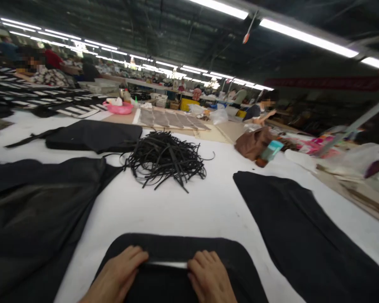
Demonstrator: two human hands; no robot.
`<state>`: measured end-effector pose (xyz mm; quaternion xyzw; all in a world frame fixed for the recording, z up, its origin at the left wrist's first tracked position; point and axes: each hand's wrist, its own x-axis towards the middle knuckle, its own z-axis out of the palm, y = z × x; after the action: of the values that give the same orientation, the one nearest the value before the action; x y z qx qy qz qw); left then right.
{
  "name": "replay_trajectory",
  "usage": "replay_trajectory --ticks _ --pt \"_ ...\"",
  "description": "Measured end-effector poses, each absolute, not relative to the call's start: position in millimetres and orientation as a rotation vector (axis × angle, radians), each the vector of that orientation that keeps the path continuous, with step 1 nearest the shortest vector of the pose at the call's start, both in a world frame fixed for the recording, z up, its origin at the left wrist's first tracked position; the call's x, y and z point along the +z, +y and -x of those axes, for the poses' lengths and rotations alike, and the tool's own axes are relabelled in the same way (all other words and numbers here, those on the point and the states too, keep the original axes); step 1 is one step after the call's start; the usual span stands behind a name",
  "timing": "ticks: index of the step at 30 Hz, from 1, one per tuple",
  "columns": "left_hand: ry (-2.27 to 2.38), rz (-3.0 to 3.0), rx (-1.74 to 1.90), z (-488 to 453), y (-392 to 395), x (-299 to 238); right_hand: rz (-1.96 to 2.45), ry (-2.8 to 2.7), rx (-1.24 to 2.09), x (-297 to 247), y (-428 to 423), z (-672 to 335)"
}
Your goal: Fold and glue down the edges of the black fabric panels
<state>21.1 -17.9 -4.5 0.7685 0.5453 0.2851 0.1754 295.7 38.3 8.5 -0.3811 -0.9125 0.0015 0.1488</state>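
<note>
A black fabric piece with rounded corners [173, 246] lies on the white table in front of me. My left hand [121, 271] is closed at an edge lying across it, thumb and fingers pressed together. Opposite, my right hand [208, 273] pinches the same edge with bent fingers. A thin pale strip [167, 264] runs straight between the two hands along that edge; whether it is tape or a shiny rim I cannot tell. Fingertips are partly hidden. Beyond the piece sits a loose heap of narrow black straps [167, 158].
Large black fabric [34, 219] covers the left, and a stack of black panels [94, 136] lies behind it. Another black panel [297, 219] lies right. Farther back are a brown cloth bundle [252, 143], a teal-topped object [271, 149] and a pink basin [120, 108]. Several people work beyond.
</note>
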Motion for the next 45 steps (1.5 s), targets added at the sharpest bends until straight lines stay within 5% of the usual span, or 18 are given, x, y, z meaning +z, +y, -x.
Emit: replay_trajectory --ticks 8,17,26,36,45 --pt "1.557 -1.829 0.723 -31 -9 39 1.129 -2.628 0.479 30 31 -259" --pt "1.752 -1.530 0.783 -34 -2 47 1.150 -2.643 0.446 24 33 -252" --pt "1.688 -2.029 0.469 -50 -4 42 1.150 -2.718 0.247 30 31 -252" --pt "1.796 -2.107 0.736 -64 -7 45 1.234 -2.648 0.366 33 36 -275" --pt "1.630 -2.337 0.306 -105 6 34 1.214 -2.620 0.368 33 36 -277"
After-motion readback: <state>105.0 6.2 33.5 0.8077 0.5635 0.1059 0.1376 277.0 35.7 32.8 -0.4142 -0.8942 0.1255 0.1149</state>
